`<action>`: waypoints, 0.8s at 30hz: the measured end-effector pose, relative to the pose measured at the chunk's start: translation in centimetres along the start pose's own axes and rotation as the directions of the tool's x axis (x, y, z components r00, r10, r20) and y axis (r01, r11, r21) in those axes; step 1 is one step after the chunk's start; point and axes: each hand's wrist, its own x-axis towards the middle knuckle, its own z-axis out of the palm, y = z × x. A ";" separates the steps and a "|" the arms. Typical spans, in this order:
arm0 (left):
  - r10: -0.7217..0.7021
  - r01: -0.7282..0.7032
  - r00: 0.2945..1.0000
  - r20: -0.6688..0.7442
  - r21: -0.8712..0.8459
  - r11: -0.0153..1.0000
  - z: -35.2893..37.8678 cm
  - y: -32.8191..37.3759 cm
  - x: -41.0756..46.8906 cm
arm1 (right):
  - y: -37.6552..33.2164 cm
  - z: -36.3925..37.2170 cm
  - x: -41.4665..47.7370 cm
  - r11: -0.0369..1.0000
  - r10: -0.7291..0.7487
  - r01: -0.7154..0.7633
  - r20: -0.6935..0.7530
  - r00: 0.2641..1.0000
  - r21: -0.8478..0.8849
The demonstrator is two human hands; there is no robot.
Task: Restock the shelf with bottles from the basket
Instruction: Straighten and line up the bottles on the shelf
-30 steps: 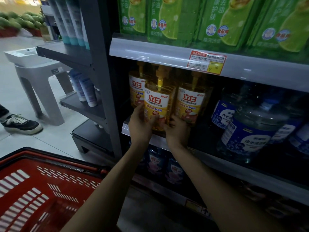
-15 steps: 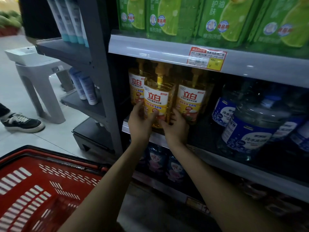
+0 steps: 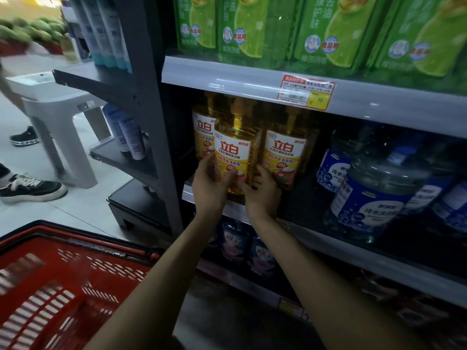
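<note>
The front yellow bottle (image 3: 233, 157) stands upright at the edge of the middle shelf (image 3: 379, 263) and is gripped low down from both sides. The left hand (image 3: 208, 188) is wrapped round its left side, thumb laid on the label. The right hand (image 3: 262, 195) is curled against its right side, with fingers pushed into the narrow gap beside the neighbouring bottle (image 3: 285, 157).

That neighbour is set just beside the held bottle on the right. A 3rd yellow bottle (image 3: 202, 127) is placed behind and to the left, partly hidden. The pump tops of all 3 are crowded close under the upper shelf edge (image 3: 227, 77), where a red and yellow price tag (image 3: 305, 93) is fixed. Large water jugs (image 3: 374, 198) with blue labels are ranged further right on the same shelf. Green pouches (image 3: 328, 29) are lined up above, and dark pouches (image 3: 235, 238) are seen on the shelf below.

The unit is bounded on the left by a grey upright (image 3: 149, 109), beyond which tubes (image 3: 129, 137) are stocked on side shelves. A red basket (image 3: 121, 279) is seen at lower left, its inside blurred. A grey stool (image 3: 58, 117) and a black shoe (image 3: 30, 186) are seen on the pale tiled floor (image 3: 75, 210).
</note>
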 end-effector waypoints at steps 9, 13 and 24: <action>0.045 -0.065 0.990 0.136 0.151 0.986 -1.8 1.1 -1.4 | -1.0 -3.2 -0.8 0.991 -0.026 0.040 0.114 0.993 -0.129; 0.059 -0.112 0.977 0.207 0.255 0.960 -2.6 2.7 -2.7 | -1.5 -6.0 -1.7 0.952 -0.089 0.136 0.176 0.980 -0.275; 0.142 -0.418 0.891 0.432 0.653 0.632 -2.1 8.9 -8.9 | -2.5 -15.7 -5.7 0.807 -0.165 0.349 0.386 0.907 -0.476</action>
